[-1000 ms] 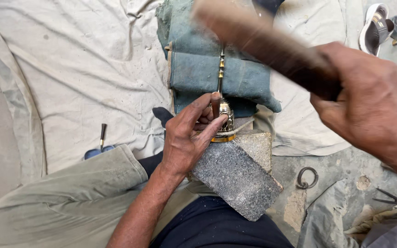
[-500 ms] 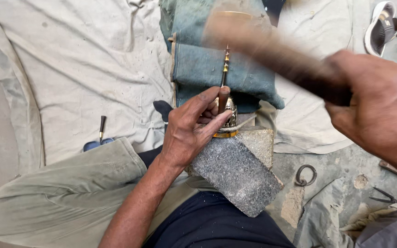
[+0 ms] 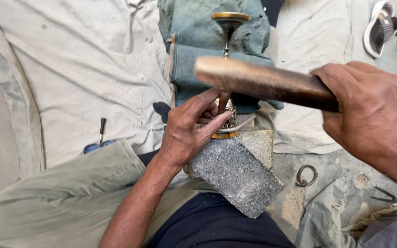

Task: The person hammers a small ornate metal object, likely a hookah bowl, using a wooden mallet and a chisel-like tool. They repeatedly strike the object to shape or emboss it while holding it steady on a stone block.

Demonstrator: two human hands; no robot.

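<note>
Change since earlier frame: wooden mallet [image 3: 263, 82] has dropped lower; its blurred head now lies across the punch [image 3: 224, 100], where before it was raised toward 12 o'clock.
Right hand [image 3: 373, 115]: closed in a fist round the mallet's dark handle, at 3 o'clock.
Left hand [image 3: 189, 131]: fingers pinched round the punch and the brass fitting [image 3: 227, 121], steadying both at centre.
Brass fitting: patterned, upright on the top edge of the grey stone block [image 3: 237, 172], which leans against the person's lap.
Brass stem with disc [image 3: 229, 20]: at 12 o'clock, lying on folded blue-green cloth [image 3: 194, 64].
Containers: none seen.
Around: iron ring [image 3: 306, 175] at 4 o'clock on the ground; small tool [image 3: 101, 131] at 9 o'clock on the pale sheet [image 3: 79, 69]; sandal [image 3: 380, 27] at 2 o'clock.
</note>
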